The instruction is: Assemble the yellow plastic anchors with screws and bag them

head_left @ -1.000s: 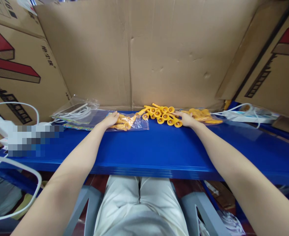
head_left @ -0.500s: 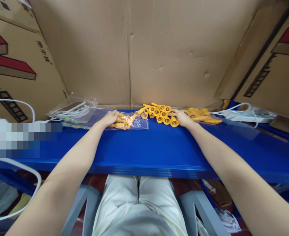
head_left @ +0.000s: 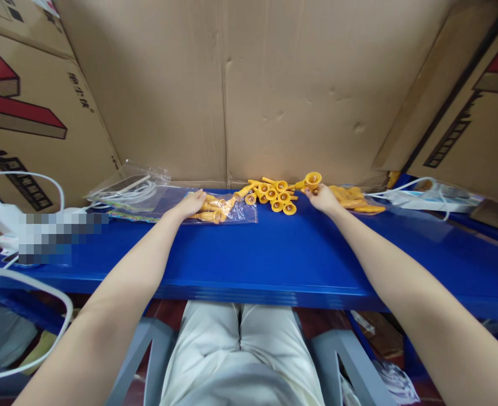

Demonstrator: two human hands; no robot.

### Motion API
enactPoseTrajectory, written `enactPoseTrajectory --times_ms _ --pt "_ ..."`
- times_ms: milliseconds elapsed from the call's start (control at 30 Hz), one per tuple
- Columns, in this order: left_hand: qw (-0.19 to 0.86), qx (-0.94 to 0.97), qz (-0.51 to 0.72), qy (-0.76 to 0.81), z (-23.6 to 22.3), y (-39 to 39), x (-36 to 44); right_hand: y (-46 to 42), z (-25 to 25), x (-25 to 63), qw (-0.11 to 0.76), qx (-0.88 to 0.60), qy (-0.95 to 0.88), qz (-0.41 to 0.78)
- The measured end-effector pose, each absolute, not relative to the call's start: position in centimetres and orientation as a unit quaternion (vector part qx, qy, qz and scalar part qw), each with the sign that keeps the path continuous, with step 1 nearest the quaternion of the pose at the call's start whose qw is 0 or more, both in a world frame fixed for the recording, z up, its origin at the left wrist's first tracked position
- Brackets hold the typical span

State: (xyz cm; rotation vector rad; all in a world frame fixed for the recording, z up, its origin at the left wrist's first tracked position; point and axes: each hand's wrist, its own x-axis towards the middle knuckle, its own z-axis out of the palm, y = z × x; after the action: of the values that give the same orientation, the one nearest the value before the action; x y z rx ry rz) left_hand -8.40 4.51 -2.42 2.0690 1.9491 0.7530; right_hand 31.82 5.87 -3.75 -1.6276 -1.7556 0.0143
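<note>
In the head view my right hand [head_left: 322, 198] is closed on a yellow horn-shaped plastic piece [head_left: 313, 180], lifted with its flared mouth facing me. Just left of it lies a pile of similar yellow horn-shaped pieces [head_left: 283, 197], most with their round mouths toward me. My left hand [head_left: 190, 203] grips the clear plastic bag [head_left: 249, 215], its fingers partly hidden. Several yellow pieces [head_left: 210, 216] lie inside that bag, beside the fingers. Behind my right wrist, more yellow pieces [head_left: 350, 197] sit in a second clear bag.
Everything rests on a blue shelf table [head_left: 249, 254] with a cardboard wall [head_left: 295, 84] behind. A coiled white cable [head_left: 136, 192] in clear plastic lies at the left, near white plugs [head_left: 3, 217]. Another white cable [head_left: 413, 181] and a flat packet [head_left: 418, 200] are at the right.
My right hand has taken a yellow horn-shaped piece from the pile's right side and moved it slightly up and to the right. My left hand stays on the bag.
</note>
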Motion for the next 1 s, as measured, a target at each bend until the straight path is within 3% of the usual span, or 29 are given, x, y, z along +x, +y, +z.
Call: enactPoseTrajectory --times_ms 333,567,700,800,1000 --pt "0.118 0.691 0.263 0.662 -2.6 4.7 -8.7 3.5 -1.7 31.4 0.255 -0.711 -0.654 -0.035" --pt "0.133 0.687 0.266 0.663 -2.2 4.2 -8.5 2.5 -0.2 31.3 0.38 -0.676 -0.63 -0.042" --pt "0.15 0.704 0.255 0.646 -1.9 3.8 -8.5 1.1 0.9 29.4 0.39 -0.636 -0.666 -0.025" --pt "0.161 0.712 0.258 0.633 -2.0 3.8 -8.6 -0.2 1.6 26.9 0.352 -0.591 -0.725 -0.024" --pt "0.166 0.704 0.276 0.633 -2.4 4.2 -8.7 -2.2 1.5 22.1 0.177 -0.513 -0.836 -0.083"
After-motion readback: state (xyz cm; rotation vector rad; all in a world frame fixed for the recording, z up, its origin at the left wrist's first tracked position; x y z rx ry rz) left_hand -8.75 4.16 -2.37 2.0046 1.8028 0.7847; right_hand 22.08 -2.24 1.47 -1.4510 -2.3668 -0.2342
